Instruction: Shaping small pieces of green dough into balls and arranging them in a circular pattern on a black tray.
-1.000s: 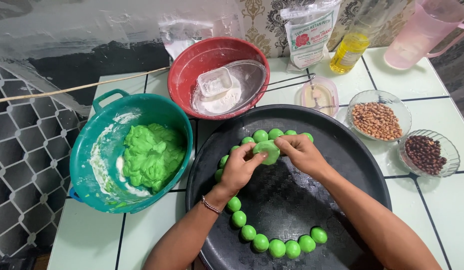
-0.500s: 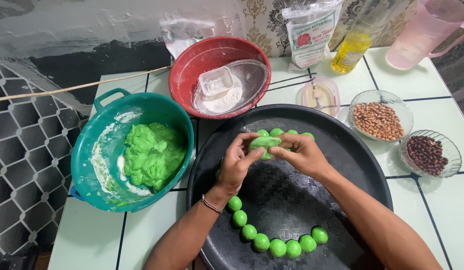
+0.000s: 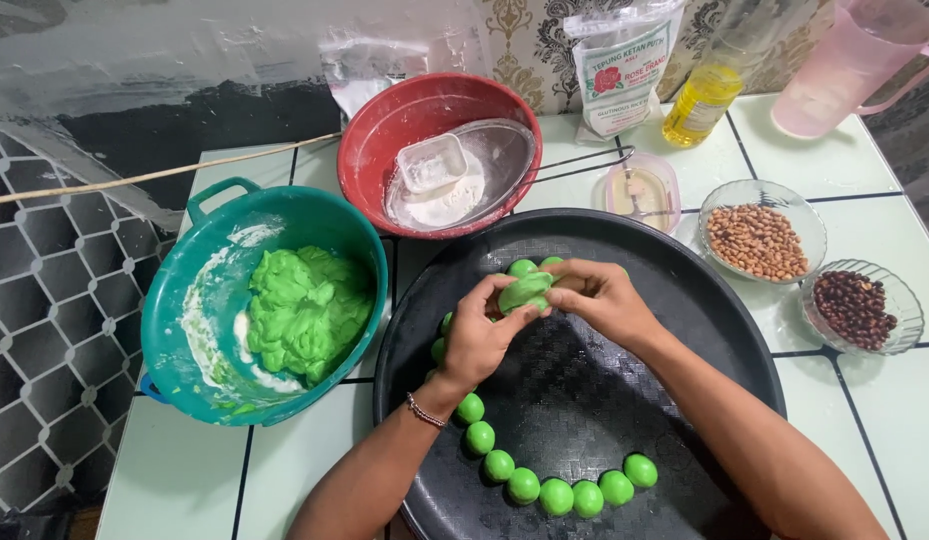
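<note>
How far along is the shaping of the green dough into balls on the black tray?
Done: a curved row of small green dough balls sits along the near edge of the round black tray, with a few more behind the hands. In hand: the left hand and right hand pinch one green dough piece between them. Left: a large mound of green dough remains in the teal plastic basin.

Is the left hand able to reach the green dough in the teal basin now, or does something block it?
Probably yes, but not at once. The teal basin sits open just beside the left hand, with nothing between it and the green dough. However, both hands are pinching a dough piece.
</note>
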